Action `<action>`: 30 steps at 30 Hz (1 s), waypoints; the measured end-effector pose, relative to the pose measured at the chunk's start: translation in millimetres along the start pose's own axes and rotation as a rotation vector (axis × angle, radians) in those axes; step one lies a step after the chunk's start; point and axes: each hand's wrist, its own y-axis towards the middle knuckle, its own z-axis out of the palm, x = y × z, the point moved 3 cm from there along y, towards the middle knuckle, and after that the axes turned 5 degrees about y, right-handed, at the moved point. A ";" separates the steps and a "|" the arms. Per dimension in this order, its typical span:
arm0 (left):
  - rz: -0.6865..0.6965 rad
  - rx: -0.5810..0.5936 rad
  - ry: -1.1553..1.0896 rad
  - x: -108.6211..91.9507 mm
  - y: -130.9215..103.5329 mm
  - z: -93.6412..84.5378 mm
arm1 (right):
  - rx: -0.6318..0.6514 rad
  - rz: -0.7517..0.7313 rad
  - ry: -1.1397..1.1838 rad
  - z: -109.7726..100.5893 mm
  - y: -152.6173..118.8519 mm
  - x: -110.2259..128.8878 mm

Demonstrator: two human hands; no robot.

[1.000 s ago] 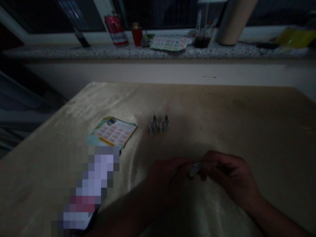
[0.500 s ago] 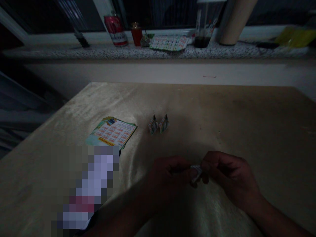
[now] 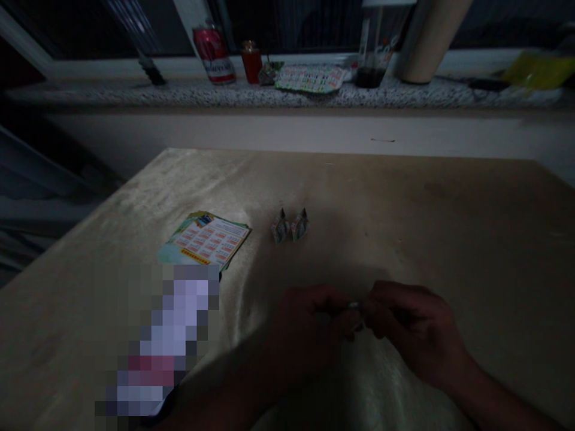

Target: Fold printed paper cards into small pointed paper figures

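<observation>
My left hand (image 3: 309, 320) and my right hand (image 3: 411, 326) meet above the near part of the table, both closed. Between their fingertips they pinch a small folded piece of paper (image 3: 354, 306), mostly covered by the fingers. Beyond the hands stand two small folded paper shapes (image 3: 290, 227), side by side, each with a dark pointed tip. To their left lies a stack of printed cards (image 3: 211, 236) with rows of red and white boxes on the top one.
A pixelated oblong object (image 3: 166, 341) lies left of my left arm on the cloth-covered table (image 3: 449, 209). On the speckled windowsill are a red can (image 3: 214, 57), a red jar (image 3: 251, 63), a printed sheet (image 3: 309, 78), a glass (image 3: 371, 66) and a beige cylinder (image 3: 433, 39).
The fingers have turned the folded paper, so less of its printed face shows. My right hand has lowered slightly. The shapes and cards stay in place.
</observation>
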 end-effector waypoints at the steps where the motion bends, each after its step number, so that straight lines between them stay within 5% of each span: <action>1: -0.029 0.039 -0.102 1.2 1.6 1.1 | -0.001 0.001 0.013 -0.5 -0.2 -0.7; 4: -0.028 0.094 -0.199 2.2 3.9 2.3 | -0.015 -0.007 0.021 -1.2 -0.5 -2.1; 12: 0.286 -0.175 0.410 0.9 -9.3 0.5 | -0.096 0.008 -0.054 6.0 -2.0 -3.0; 23: 0.017 0.082 -0.290 1.5 4.8 3.8 | 0.061 0.076 0.070 6.3 -2.5 -8.0; 30: 0.179 0.145 0.068 -7.2 -1.3 3.7 | 0.033 0.169 0.230 4.3 -3.8 -12.7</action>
